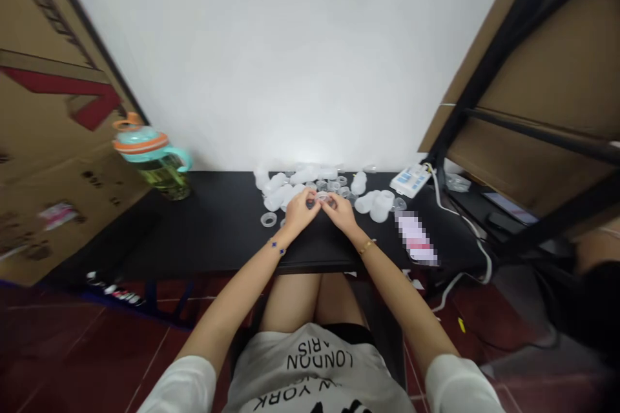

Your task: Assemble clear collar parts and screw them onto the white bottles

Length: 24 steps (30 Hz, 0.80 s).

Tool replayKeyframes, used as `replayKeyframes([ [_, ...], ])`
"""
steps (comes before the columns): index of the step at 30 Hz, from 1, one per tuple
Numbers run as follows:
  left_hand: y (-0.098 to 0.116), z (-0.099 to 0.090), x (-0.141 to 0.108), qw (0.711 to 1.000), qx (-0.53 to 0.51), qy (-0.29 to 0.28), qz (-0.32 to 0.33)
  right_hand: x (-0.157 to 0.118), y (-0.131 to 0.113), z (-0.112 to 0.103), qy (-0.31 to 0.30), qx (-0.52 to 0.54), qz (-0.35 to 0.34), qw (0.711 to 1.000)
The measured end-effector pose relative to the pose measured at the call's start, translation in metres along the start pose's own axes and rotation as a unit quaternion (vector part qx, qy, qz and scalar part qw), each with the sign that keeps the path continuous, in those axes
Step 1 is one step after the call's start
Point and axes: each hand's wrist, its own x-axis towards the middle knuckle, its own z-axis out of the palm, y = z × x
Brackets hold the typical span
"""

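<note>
My left hand and my right hand meet above the black tabletop, their fingertips together on a small clear plastic ring. The fingers hide much of that ring. Just behind my hands lies a loose heap of clear plastic caps and rings, some touching my fingers or nearly so. Further caps sit to the right of my right hand. A single clear ring lies apart to the left of my left hand.
A green-filled drinking bottle with a teal lid stands at the table's far left. A white power strip sits at the back right, its cable running off the edge. A pixelated packet lies to the right. Black shelf frames rise at right.
</note>
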Motion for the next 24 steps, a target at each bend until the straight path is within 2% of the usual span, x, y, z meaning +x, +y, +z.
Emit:
replayKeyframes([
  [24, -0.0034, 0.0037, 0.0009, 1.0, -0.012, 0.017, 0.015, 0.0011, 0.0085, 0.002, -0.004, 0.026, -0.026, 0.999],
])
